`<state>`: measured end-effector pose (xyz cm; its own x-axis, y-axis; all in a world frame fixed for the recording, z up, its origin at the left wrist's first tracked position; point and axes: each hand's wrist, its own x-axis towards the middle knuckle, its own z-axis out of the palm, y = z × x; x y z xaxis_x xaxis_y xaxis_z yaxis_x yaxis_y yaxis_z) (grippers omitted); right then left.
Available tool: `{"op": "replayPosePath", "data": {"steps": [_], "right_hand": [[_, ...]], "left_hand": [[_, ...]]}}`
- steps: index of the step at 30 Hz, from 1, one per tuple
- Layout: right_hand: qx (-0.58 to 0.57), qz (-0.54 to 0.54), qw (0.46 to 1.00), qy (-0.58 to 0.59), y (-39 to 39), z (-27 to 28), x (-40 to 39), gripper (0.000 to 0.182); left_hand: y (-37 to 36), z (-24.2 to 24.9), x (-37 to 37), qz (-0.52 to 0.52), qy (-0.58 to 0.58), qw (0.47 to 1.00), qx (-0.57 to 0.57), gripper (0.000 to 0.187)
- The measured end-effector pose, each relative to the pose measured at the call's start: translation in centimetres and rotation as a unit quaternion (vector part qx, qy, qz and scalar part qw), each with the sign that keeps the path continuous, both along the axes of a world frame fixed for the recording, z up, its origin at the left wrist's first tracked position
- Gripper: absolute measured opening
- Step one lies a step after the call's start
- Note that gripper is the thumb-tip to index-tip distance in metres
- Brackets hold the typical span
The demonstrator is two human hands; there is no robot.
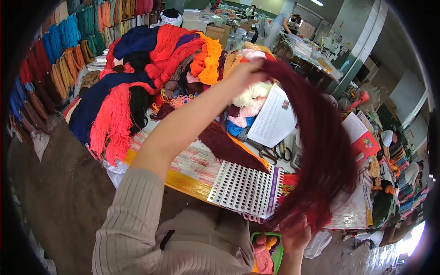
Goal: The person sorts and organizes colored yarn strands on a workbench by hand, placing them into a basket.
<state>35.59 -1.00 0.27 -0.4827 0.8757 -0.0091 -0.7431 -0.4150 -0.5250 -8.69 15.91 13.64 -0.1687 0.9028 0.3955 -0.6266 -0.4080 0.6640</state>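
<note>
A dark maroon skein of yarn (316, 119) arcs through the air on the right, smeared by motion. My left hand (253, 69) is raised over the table and closed on the skein's upper end. Low at the table's front edge, my right hand (295, 233) grips the strands at the lower end, its fingers partly blurred. Between my arms lies a white card with rows of punched holes (243, 189). Another maroon yarn bundle (231, 149) rests beyond it, with an orange strand along its edge. Black-handled scissors (285, 153) sit to the right of that bundle.
Heaped skeins (169, 50) in red, navy, orange and coral cover the table's far left. A printed sheet (273, 117) leans near the scissors. Below the table edge stands a green basket (280, 256) holding yarn. Hanging yarn (68, 32) lines the left wall. A person (280, 25) bends over a far table.
</note>
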Motion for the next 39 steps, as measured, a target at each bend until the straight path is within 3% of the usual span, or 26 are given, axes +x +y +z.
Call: {"op": "replayPosePath", "data": {"steps": [1,2,3,4,5,8,11,12,14,15,16,18,20,22,23,25,26,28,29,31,32,34,36,38,39], "right_hand": [[0.121,0.066,0.988,-0.071,-0.4,1.9,-0.9,0.03],[0.109,0.049,0.989,-0.093,-0.9,1.7,-0.9,0.03],[0.095,0.032,0.988,-0.115,-1.5,1.3,-0.6,0.029],[0.106,0.028,0.986,-0.123,-1.8,1.2,-0.4,0.028],[0.107,0.023,0.987,-0.12,-1.8,1.1,-0.1,0.028],[0.071,0.013,0.988,-0.138,-2.3,0.1,0.7,0.025],[0.03,0.017,0.993,-0.109,-2.5,-1.0,1.2,0.033],[0.028,0.014,0.994,-0.108,-2.6,-1.2,1.3,0.033],[0.028,0.022,0.993,-0.113,-3.1,-1.3,1.3,0.032],[0.014,0.012,0.993,-0.118,-3.4,-1.1,1.2,0.032],[0.021,0.014,0.992,-0.124,-3.3,-1.3,1.5,0.032],[0.014,0.002,0.991,-0.13,-3.2,-2.1,1.8,0.03],[0.001,0.007,0.992,-0.123,-2.7,-2.7,1.3,0.027],[-0.011,0.023,0.993,-0.118,-2.7,-2.7,0.2,0.023],[-0.003,0.036,0.992,-0.119,-2.6,-2.5,-0.3,0.022],[0.029,0.055,0.988,-0.138,-3.2,-2.1,-0.7,0.023],[0.049,0.057,0.984,-0.159,-3.4,-2.1,-1.0,0.024],[0.063,0.069,0.981,-0.168,-3.6,-2.8,-1.0,0.026],[0.045,0.064,0.982,-0.174,-3.7,-3.0,-1.0,0.026],[0.017,0.052,0.983,-0.175,-3.6,-3.3,-1.0,0.025],[0.009,0.053,0.984,-0.169,-3.5,-3.2,-1.1,0.022],[0.011,0.055,0.985,-0.164,-3.3,-2.8,-1.3,0.02],[0.024,0.048,0.982,-0.182,-3.4,-2.3,-1.7,0.019],[0.029,0.046,0.982,-0.182,-3.4,-2.5,-1.8,0.02],[0.022,0.048,0.981,-0.186,-3.5,-2.8,-1.8,0.019]], "left_hand": [[2.4,-2.7,-4.5,0.105,-0.08,0.991,-0.036,0.027],[4.2,-5.9,-8.5,0.245,-0.117,0.95,-0.152,0.029],[4.1,-8.0,-12.1,0.256,-0.174,0.909,-0.28,0.031],[5.3,-11.4,-16.4,0.326,-0.202,0.879,-0.283,0.038],[4.6,-11.5,-16.7,0.349,-0.244,0.873,-0.237,0.037],[6.4,-12.1,-20.7,0.346,-0.295,0.864,-0.215,0.031],[5.7,-9.4,-19.0,0.408,-0.356,0.83,-0.133,0.032],[7.7,-13.0,-23.4,0.473,-0.118,0.864,-0.129,0.034],[6.9,-14.2,-27.2,0.685,0.143,0.688,-0.191,0.037],[2.3,-12.0,-23.8,0.698,0.302,0.606,-0.234,0.04],[2.8,-14.5,-28.3,0.565,0.252,0.741,-0.26,0.038],[-1.4,-12.5,-22.8,0.592,0.463,0.644,-0.143,0.038],[-2.8,-14.2,-21.1,0.548,0.627,0.539,-0.124,0.039],[-3.2,-15.1,-20.8,0.445,0.492,0.74,-0.109,0.038],[-3.3,-15.2,-20.8,0.41,0.395,0.813,-0.121,0.038],[-5.1,-14.2,-18.4,0.406,0.162,0.89,-0.133,0.038],[-6.3,-13.7,-18.7,0.438,0.214,0.84,-0.237,0.04],[-6.9,-12.5,-19.4,0.589,0.371,0.686,-0.213,0.031],[-7.6,-11.6,-19.2,0.674,0.5,0.524,-0.147,0.033],[-8.0,-8.1,-16.0,0.735,0.495,0.432,-0.169,0.043],[-6.7,-8.0,-16.8,0.744,0.477,0.419,-0.208,0.054],[-4.5,-7.4,-17.9,0.653,0.489,0.472,-0.334,0.054],[-2.8,-6.0,-17.2,0.631,0.481,0.503,-0.343,0.046],[-2.0,-3.9,-15.6,0.704,0.611,0.34,-0.122,0.039],[-2.1,-2.7,-13.9,0.686,0.644,0.323,-0.103,0.038]]}}
